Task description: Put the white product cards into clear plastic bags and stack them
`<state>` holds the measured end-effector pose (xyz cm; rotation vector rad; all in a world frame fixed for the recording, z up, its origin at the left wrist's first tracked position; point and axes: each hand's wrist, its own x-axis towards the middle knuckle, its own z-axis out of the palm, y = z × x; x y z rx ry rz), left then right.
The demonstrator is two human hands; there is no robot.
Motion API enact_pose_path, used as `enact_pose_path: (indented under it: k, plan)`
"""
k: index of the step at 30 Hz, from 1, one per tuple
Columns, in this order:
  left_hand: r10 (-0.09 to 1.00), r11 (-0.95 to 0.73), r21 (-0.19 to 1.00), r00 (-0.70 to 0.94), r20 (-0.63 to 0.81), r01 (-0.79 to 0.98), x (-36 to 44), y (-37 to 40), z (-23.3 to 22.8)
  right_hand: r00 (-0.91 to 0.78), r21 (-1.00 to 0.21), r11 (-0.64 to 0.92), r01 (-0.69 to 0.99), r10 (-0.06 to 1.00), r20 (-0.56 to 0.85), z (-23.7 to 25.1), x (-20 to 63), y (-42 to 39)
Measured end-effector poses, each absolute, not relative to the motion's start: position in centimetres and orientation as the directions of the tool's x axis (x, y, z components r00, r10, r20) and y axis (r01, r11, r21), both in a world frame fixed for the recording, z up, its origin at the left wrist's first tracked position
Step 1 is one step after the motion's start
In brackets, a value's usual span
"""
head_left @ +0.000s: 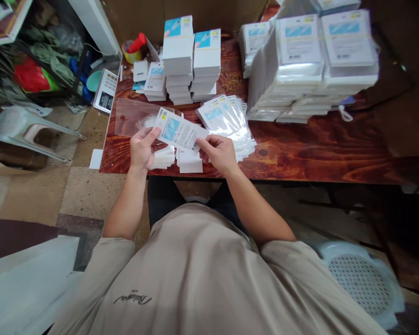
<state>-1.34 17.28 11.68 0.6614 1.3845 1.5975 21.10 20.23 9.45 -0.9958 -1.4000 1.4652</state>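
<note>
Above the near edge of a dark red wooden table (317,149), both my hands hold one white printed card (179,131) with a blue picture. My left hand (143,148) pinches its left end and my right hand (218,151) grips its right end. Clear plastic sleeves (132,116) lie just behind my left hand. Low piles of white cards (190,163) sit under my hands. To the right of the card lies a fanned heap of bagged cards (226,118).
Tall stacks of white cards (192,60) stand at the back. Large bundles of bagged cards (314,60) fill the right back. A small scale (105,90) and a tape roll (132,49) sit at the left corner. A plastic stool (363,279) stands at my right, an overturned chair (24,132) at left.
</note>
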Motion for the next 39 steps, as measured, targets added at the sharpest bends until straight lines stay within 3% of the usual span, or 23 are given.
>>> enact_pose_path:
  k: [5, 10, 12, 16, 18, 20, 22, 24, 26, 29, 31, 33, 35, 36, 39]
  plan:
    - [0.919, 0.021, 0.969, -0.376, -0.115, -0.245, -0.6, 17.2, 12.3, -0.377, -0.999, -0.022, -0.027, 0.926, -0.01, 11.4, 21.8, 21.7]
    - [0.949, 0.034, 0.967, -0.294, -0.11, -0.252, 1.8, 17.0, 12.3, -0.267, -0.987, -0.07, -0.146, 0.963, -0.029, 12.8, 19.4, 21.0]
    - [0.964, 0.045, 0.963, -0.243, -0.111, -0.265, 2.5, 16.7, 12.3, -0.219, -0.993, -0.003, -0.117, 0.976, 0.023, 12.9, 18.5, 20.7]
    - [0.979, 0.084, 0.968, -0.161, -0.125, -0.237, 2.3, 16.3, 12.5, -0.131, -0.949, 0.285, 0.136, 0.955, 0.268, 12.2, 18.2, 21.1]
    - [0.985, 0.139, 0.977, -0.076, -0.153, -0.164, 1.6, 16.3, 12.5, -0.142, -0.909, 0.376, 0.181, 0.924, 0.355, 11.5, 18.8, 21.8]
    - [0.982, 0.182, 0.982, -0.044, -0.184, -0.041, 0.7, 16.6, 12.3, -0.189, -0.914, 0.375, 0.151, 0.919, 0.346, 10.4, 19.7, 22.9]
    - [0.969, 0.188, 0.968, -0.195, -0.155, 0.167, -0.6, 17.0, 11.8, -0.157, -0.929, 0.328, 0.169, 0.94, 0.303, 9.0, 21.3, 24.2]
    - [0.895, 0.233, 0.856, -0.445, -0.004, 0.461, -2.2, 17.5, 11.1, 0.018, -0.912, 0.28, 0.301, 0.954, 0.299, 7.7, 23.3, 25.7]
    - [0.815, 0.367, 0.633, -0.563, 0.134, 0.682, -4.0, 17.9, 10.3, 0.164, -0.839, 0.193, 0.51, 0.935, 0.314, 6.9, 25.3, 26.8]
    - [0.798, 0.522, 0.449, -0.601, 0.042, 0.725, -6.1, 18.6, 9.3, 0.249, -0.65, 0.073, 0.756, 0.887, 0.39, 6.8, 26.8, 27.0]
    - [0.789, 0.569, 0.451, -0.612, -0.061, 0.688, -7.1, 19.0, 8.9, 0.155, -0.562, 0.155, 0.813, 0.872, 0.465, 7.6, 26.2, 25.8]
    - [0.78, 0.579, 0.505, -0.616, -0.114, 0.64, -7.7, 19.5, 8.5, -0.159, -0.475, 0.402, 0.783, 0.867, 0.472, 8.8, 24.5, 24.0]
    - [0.773, 0.571, 0.572, -0.62, -0.135, 0.588, -8.1, 19.9, 8.2, -0.593, -0.361, 0.674, 0.645, 0.739, 0.32, 9.9, 22.4, 21.9]
    - [0.771, 0.563, 0.597, -0.623, -0.132, 0.571, -8.2, 20.0, 8.1, -0.73, -0.307, 0.755, 0.579, 0.648, 0.217, 10.3, 21.4, 21.0]
    - [0.784, 0.517, 0.64, -0.615, -0.087, 0.568, -8.5, 19.9, 8.2, -0.867, -0.214, 0.843, 0.493, 0.496, -0.046, 11.0, 19.6, 19.2]
